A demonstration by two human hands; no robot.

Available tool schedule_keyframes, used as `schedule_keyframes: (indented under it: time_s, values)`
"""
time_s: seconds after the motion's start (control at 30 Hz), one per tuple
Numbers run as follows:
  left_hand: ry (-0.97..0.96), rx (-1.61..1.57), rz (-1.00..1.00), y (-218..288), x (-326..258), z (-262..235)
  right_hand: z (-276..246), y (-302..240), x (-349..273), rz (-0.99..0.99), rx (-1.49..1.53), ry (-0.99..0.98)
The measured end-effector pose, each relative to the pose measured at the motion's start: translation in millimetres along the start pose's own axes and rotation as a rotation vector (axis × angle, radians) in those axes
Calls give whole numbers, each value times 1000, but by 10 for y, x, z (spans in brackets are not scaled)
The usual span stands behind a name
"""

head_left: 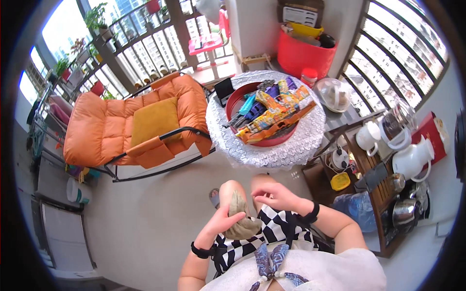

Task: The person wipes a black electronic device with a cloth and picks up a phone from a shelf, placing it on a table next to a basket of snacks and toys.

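Observation:
My left hand (224,219) is closed around a khaki cloth piece (241,229), soft and crumpled, which rests over my lap. Its upper end narrows and stands up between my knees; its exact kind I cannot make out. To the right of the cloth and apart from it, my right hand (277,195) hovers above my thigh. Thumb and fingertips come together there in a pinch, and anything between them is too small to see. A black band circles each wrist. Black-and-white checked fabric (238,252) lies beneath the cloth.
Ahead stands a round table with a white lace cover (218,131), bearing a red round tray (276,142) heaped with colourful pieces. An orange rocking chair (97,131) is at left. To the right, a wooden rack (378,196) carries a white kettle (412,157) and pots.

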State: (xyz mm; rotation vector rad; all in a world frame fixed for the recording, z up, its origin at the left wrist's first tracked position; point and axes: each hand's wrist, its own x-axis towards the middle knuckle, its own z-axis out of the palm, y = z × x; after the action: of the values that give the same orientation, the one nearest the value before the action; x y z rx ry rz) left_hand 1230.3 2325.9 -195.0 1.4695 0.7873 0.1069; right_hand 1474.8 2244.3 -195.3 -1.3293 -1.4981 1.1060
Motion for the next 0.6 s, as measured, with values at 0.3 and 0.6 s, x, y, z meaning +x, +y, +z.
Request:
schedule_keyframes:
  time_s: [0.3,0.6]
  values:
    - [205,-106,-136,-286,575,-968,225,224,715,172,98,-299]
    - [270,86,-342,-126,860,-2016,68,-26,1743,522,203,-479]
